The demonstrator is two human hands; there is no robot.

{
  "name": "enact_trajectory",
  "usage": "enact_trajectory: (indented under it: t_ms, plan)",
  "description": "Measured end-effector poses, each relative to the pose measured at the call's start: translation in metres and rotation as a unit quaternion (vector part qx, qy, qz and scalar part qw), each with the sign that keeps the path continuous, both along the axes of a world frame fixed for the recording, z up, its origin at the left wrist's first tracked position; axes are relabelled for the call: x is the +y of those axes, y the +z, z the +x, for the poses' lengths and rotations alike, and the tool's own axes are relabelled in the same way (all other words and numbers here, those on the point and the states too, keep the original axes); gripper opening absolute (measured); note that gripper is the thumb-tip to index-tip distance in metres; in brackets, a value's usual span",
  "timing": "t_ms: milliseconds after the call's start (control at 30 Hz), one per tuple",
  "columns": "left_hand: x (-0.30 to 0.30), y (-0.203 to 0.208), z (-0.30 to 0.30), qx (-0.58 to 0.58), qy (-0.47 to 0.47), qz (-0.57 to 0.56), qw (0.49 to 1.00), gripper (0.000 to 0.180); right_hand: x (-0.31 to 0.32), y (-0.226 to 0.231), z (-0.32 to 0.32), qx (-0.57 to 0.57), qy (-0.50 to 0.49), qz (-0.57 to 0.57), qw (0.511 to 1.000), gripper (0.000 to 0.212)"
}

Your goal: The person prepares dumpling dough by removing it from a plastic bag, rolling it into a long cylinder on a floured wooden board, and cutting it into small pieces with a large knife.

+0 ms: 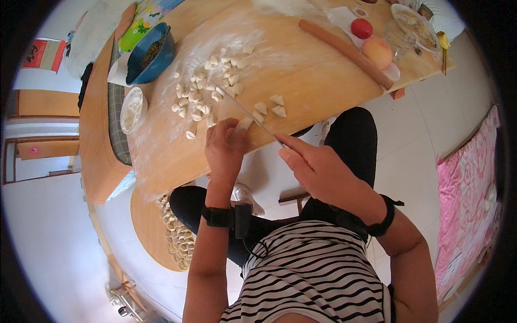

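Note:
My right hand (318,167) is closed round the handle of a knife (243,107). The long thin blade points up and left over the floured wooden board, its edge beside a piece of dough (244,124). My left hand (226,142) is closed on that dough near the board's front edge, its fingertips partly hidden. Beyond the blade lie many small cut dough pieces (195,97) in a loose heap. Several more cut pieces (278,111) lie to the right of the knife.
A blue bowl (161,59) of dark filling and a white bowl of flour (133,110) stand at left. A rolling pin (344,53), a red fruit (362,28) and a peach (377,52) lie at right. Below left, a round board (145,231) bears rows of dumplings (177,237).

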State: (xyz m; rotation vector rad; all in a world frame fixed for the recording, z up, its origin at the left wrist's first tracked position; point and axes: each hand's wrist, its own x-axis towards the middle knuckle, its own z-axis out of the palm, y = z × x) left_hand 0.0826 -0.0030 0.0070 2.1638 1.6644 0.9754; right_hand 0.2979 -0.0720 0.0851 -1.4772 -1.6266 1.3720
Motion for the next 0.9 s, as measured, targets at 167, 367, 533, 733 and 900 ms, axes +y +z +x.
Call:
enact_trajectory:
  t_ms: [167, 367, 533, 733, 900]
  plan:
    - [0.0, 0.0, -0.001, -0.045, 0.024, -0.019, 0.998, 0.014, -0.007, 0.018, 0.006, 0.041, 0.032, -0.093, 0.994, 0.043]
    - [0.002, -0.003, -0.001, -0.042, 0.021, 0.0, 0.999, 0.015, -0.011, 0.007, 0.001, 0.021, 0.035, -0.034, 0.999, 0.043]
    - [0.005, -0.005, -0.002, -0.006, 0.002, 0.017, 1.0, 0.017, -0.003, -0.009, -0.01, -0.061, 0.052, 0.01, 0.997, 0.043]
    - [-0.001, -0.004, -0.002, 0.001, 0.019, -0.001, 1.0, 0.016, 0.013, -0.024, -0.026, -0.07, 0.031, 0.074, 0.994, 0.041]
    - [-0.013, -0.002, -0.011, 0.041, 0.038, 0.004, 0.998, 0.016, -0.004, -0.006, -0.016, 0.005, 0.025, 0.01, 1.0, 0.046]
